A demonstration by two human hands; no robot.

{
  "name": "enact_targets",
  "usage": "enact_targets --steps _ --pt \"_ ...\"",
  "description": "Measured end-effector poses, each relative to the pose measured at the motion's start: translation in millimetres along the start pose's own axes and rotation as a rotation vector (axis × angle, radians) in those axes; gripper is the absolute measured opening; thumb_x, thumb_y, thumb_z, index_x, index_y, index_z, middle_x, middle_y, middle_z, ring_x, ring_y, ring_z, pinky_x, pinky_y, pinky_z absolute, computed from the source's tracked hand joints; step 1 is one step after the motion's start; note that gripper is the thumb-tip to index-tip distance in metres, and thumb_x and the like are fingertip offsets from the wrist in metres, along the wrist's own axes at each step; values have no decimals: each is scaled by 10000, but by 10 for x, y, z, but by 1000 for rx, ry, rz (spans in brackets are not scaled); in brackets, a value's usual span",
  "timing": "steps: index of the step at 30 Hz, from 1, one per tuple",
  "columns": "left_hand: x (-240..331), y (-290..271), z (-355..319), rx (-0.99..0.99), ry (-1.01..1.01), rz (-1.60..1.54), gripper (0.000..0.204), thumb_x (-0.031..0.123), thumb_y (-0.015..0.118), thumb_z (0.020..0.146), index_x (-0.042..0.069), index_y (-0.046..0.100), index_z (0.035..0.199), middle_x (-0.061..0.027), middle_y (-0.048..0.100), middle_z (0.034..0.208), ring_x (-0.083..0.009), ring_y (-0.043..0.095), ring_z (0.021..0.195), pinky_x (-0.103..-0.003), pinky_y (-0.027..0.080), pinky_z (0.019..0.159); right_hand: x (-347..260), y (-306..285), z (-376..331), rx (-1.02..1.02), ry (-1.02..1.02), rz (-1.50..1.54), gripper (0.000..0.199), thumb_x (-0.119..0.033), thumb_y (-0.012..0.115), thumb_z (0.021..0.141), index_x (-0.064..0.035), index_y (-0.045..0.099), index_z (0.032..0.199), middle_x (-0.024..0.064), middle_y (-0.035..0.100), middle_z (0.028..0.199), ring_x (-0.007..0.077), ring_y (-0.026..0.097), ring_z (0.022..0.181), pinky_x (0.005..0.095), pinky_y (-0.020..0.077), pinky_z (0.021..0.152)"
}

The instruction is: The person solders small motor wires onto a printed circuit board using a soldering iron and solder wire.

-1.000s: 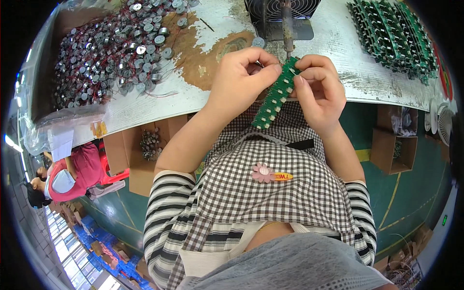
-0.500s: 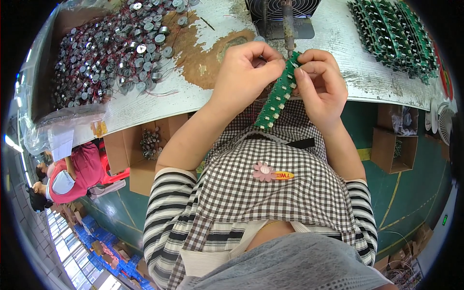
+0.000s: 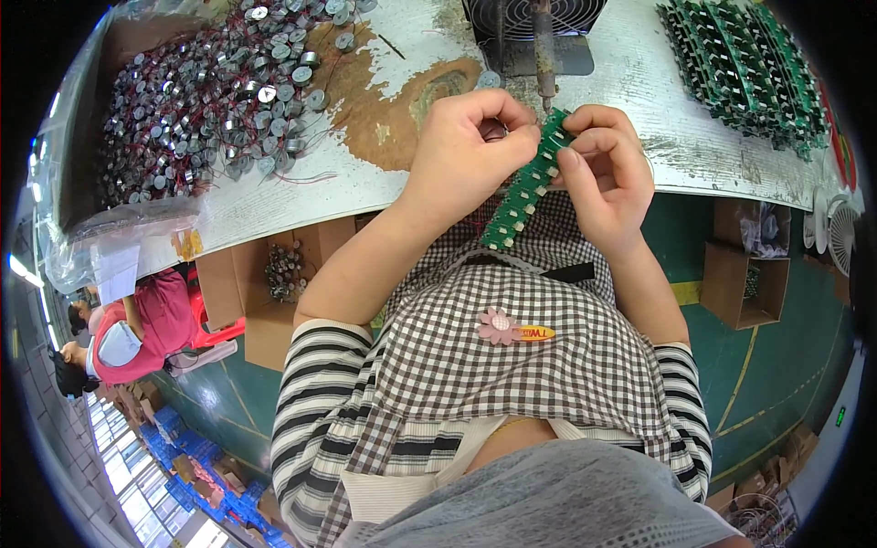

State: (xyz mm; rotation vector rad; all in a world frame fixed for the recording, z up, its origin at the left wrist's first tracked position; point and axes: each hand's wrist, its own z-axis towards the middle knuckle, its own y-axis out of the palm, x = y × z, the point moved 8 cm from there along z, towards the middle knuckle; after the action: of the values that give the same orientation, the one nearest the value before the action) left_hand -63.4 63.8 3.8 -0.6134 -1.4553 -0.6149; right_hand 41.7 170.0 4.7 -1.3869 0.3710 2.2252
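Observation:
A narrow green circuit board strip (image 3: 523, 194) with rows of small white connectors slants between my hands, its lower end over my checked apron. My right hand (image 3: 610, 173) pinches the strip's upper right edge with thumb and fingers. My left hand (image 3: 475, 151) is closed at the strip's upper left. Something small and metallic shows inside its curled fingers, mostly hidden. Just above the strip's top end, a soldering iron (image 3: 543, 50) points straight down; whether its tip touches the board is unclear.
Round metal parts with red wires (image 3: 265, 100) heap at the left of the white table (image 3: 630, 110). A black fan (image 3: 512, 16) stands behind the iron. Stacked green boards (image 3: 740, 73) lie at the right. Cardboard boxes (image 3: 744, 288) stand below. Another person (image 3: 137, 333) sits at left.
The circuit board strip and both hands have come slightly toward me, so more of the iron's tip shows. My left fingers have shifted a little at the board's edge.

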Motion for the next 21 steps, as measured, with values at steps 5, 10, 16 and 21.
enact_targets --steps 5,10,16,21 --pt "9 0 33 8 -8 24 71 42 647 767 -27 630 767 5 597 667 -21 510 585 -186 400 506 -9 -17 41 29 -22 -35 70 61 612 810 50 553 847 130 574 1009 96 597 711 206 526 585" --pt "-7 -29 66 -20 -65 4 90 54 659 808 -24 635 844 -26 643 823 -62 575 739 -206 471 683 -105 -10 128 37 -72 -53 79 60 624 802 51 567 855 129 581 998 108 602 723 215 536 582" --pt "-8 -24 -49 -17 -120 52 98 71 667 804 -15 641 844 0 625 770 -45 554 688 -197 450 616 -17 28 -4 -1 -22 -63 73 71 621 801 47 572 850 132 578 998 112 610 711 216 536 578" --pt "-6 -20 -27 -24 -82 98 109 81 672 804 -14 641 847 9 615 749 -39 544 670 -189 437 597 -26 31 1 23 -12 -64 68 63 622 811 50 573 855 135 580 997 114 614 699 216 537 567"
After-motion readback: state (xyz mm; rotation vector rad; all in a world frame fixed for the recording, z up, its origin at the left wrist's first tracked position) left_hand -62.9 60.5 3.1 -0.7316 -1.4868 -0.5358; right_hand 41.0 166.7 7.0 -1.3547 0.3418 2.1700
